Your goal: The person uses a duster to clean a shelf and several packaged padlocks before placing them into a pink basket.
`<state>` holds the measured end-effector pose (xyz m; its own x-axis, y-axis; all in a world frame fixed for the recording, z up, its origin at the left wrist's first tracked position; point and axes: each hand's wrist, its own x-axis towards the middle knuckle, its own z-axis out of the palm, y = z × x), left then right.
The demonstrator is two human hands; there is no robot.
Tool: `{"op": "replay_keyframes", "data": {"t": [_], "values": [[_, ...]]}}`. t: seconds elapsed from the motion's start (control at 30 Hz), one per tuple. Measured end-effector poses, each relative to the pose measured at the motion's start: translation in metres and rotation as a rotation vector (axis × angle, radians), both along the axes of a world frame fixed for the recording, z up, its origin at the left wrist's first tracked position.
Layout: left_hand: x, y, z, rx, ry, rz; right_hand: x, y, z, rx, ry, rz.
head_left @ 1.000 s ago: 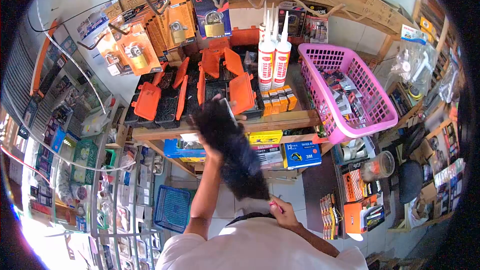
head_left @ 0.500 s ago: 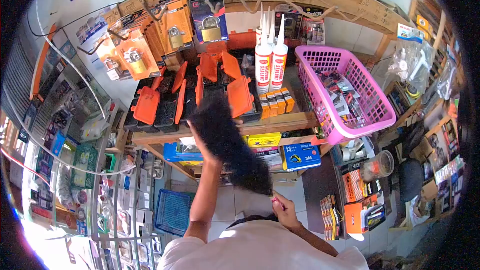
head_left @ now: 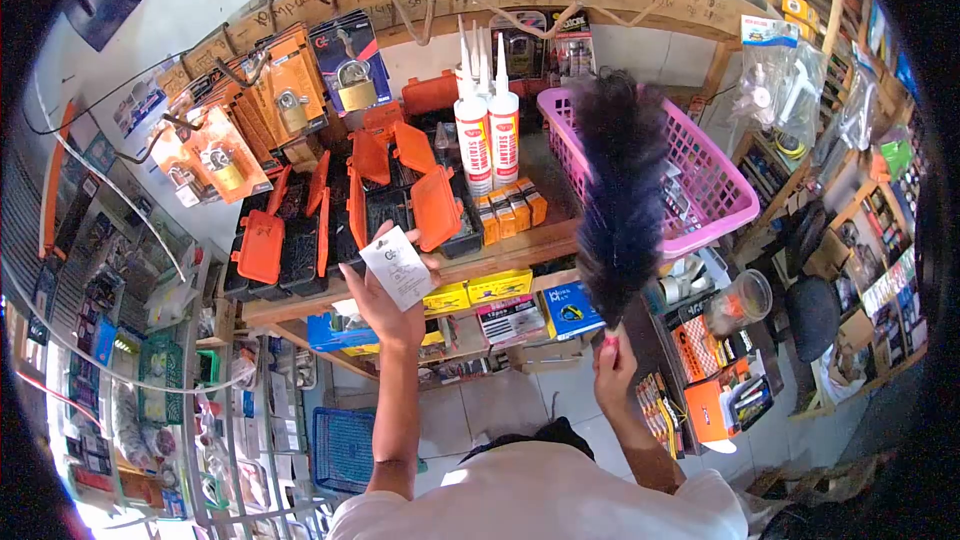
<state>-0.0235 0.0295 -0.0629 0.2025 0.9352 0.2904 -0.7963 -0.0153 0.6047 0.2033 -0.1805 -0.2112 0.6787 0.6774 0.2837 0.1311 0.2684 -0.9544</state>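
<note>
In front of the wooden shelf [head_left: 400,285], my left hand [head_left: 388,318] holds up a small white printed card [head_left: 399,268] with a hang hole at its top. My right hand [head_left: 613,372] is closed around the pink handle of a dark feather duster [head_left: 622,190]. The duster stands nearly upright, its feathers covering part of a pink plastic basket [head_left: 700,238]. Just beyond my left hand sit black boxes with raised orange lids [head_left: 436,208]. What is on the card's far side is hidden.
White sealant tubes [head_left: 505,140] stand on the shelf behind small orange boxes [head_left: 512,210]. Carded padlocks [head_left: 352,75] hang at the upper left. A blue basket [head_left: 340,450] is on the floor, and a clear plastic jar [head_left: 740,302] stands to the right.
The duster has swung from in front of my left hand to the right and now points upward. My left hand and the white card, covered before, are in plain sight. The view has shifted rightward.
</note>
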Motion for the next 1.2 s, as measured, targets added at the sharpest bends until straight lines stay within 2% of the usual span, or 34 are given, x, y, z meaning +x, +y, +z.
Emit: {"op": "replay_keyframes", "data": {"t": [0.07,0.1,0.13,0.2,0.23,0.27,0.33,0.4,0.5,0.63,0.8,0.93,1.03,1.07,1.13,1.2], "values": [[0.003,-0.001,0.001,0.013,0.001,0.004,0.015,0.012,-0.002,-0.065,-0.203,-0.074],[0.005,-0.002,0.002,0.015,0.000,0.002,0.015,0.024,0.003,-0.020,-0.333,-0.131],[0.006,-0.003,0.004,0.000,-0.002,-0.004,0.021,0.034,0.010,-0.019,-0.334,-0.133],[0.008,-0.005,0.005,-0.013,-0.004,-0.009,0.029,0.048,0.018,0.008,-0.522,-0.034],[0.009,-0.006,0.005,-0.012,-0.003,-0.006,0.035,0.047,0.015,-0.152,-0.263,0.131],[0.009,-0.006,0.006,-0.008,0.003,-0.004,0.033,0.045,0.032,-0.148,-0.258,0.129],[0.008,-0.006,0.005,0.006,0.021,-0.007,0.031,0.046,0.088,-0.310,0.622,0.471],[0.006,-0.007,0.003,0.018,0.038,-0.010,0.035,0.059,0.091,-0.319,0.654,0.495],[0.003,-0.007,0.002,0.025,0.045,-0.025,0.046,0.075,0.077,-0.137,0.793,0.635],[0.000,-0.008,0.002,-0.021,0.029,-0.016,0.050,0.079,0.077,-0.124,0.784,0.745],[-0.007,-0.001,-0.013,-0.032,-0.020,0.014,0.052,0.073,0.045,-0.154,0.825,0.684],[-0.010,-0.002,-0.014,-0.097,0.010,-0.015,0.052,0.059,0.016,-0.021,1.012,0.756],[-0.009,0.001,-0.017,-0.106,-0.001,-0.072,0.041,0.055,-0.020,0.197,1.442,0.983],[-0.008,0.001,-0.018,-0.106,-0.002,-0.069,0.035,0.054,-0.043,0.194,1.442,0.984],[-0.005,0.002,-0.020,-0.166,0.017,-0.063,0.014,0.049,-0.079,0.082,1.639,0.933],[-0.001,-0.005,-0.010,-0.138,0.091,-0.025,-0.007,0.034,-0.073,-0.394,1.193,1.097]]}}
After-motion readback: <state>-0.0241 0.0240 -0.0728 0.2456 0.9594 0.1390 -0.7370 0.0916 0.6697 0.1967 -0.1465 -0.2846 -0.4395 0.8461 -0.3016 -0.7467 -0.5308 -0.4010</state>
